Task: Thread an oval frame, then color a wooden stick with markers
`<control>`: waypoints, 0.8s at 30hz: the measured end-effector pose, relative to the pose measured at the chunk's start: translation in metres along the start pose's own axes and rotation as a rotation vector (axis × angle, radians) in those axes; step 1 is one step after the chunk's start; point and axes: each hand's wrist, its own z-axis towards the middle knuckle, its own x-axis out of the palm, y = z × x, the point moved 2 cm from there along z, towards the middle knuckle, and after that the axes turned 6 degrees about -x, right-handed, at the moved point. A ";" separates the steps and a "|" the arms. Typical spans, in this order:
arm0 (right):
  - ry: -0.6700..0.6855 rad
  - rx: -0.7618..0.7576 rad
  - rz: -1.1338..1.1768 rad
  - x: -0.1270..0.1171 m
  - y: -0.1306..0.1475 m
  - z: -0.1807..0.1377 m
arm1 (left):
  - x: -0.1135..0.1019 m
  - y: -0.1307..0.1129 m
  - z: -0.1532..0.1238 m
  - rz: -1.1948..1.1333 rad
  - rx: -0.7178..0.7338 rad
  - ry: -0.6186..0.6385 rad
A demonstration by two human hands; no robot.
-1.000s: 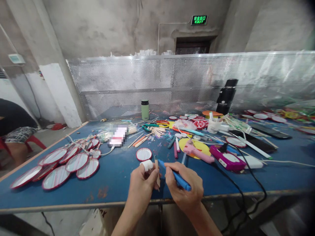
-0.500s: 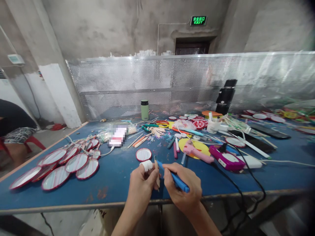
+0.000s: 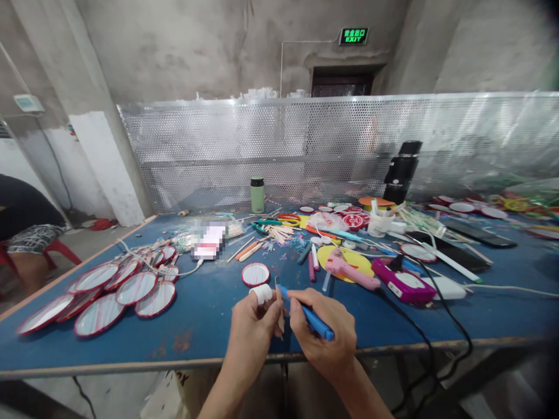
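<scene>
My left hand [image 3: 252, 326] is closed on a small, pale wooden stick [image 3: 280, 317], held upright near the table's front edge. Around or on its index finger sits a white, roll-like thing [image 3: 262, 295]; I cannot tell exactly what it is. My right hand [image 3: 325, 329] grips a blue marker [image 3: 318, 323] like a pen, its tip against or very near the stick's upper part. Just beyond the hands lies a round, red-rimmed disc [image 3: 255, 274] with a pale face.
Similar red-rimmed discs [image 3: 138, 288] lie piled at left, beside a phone [image 3: 210, 241] on a white cable. At right are a pink glue gun [image 3: 351, 270] on a yellow disc, a purple box [image 3: 404, 280] and black cords. Bottles stand by the perforated metal screen [image 3: 218, 145].
Both hands keep their grip and nearly their place. The blue marker and right hand have shifted very slightly left, and the stick has turned a little.
</scene>
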 end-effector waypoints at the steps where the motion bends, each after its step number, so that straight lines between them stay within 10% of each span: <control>1: -0.004 0.003 -0.004 0.000 0.000 0.000 | 0.000 0.000 0.000 -0.002 0.001 0.005; 24: -0.012 -0.019 0.011 0.001 -0.001 -0.004 | 0.000 0.001 -0.001 0.008 0.007 0.026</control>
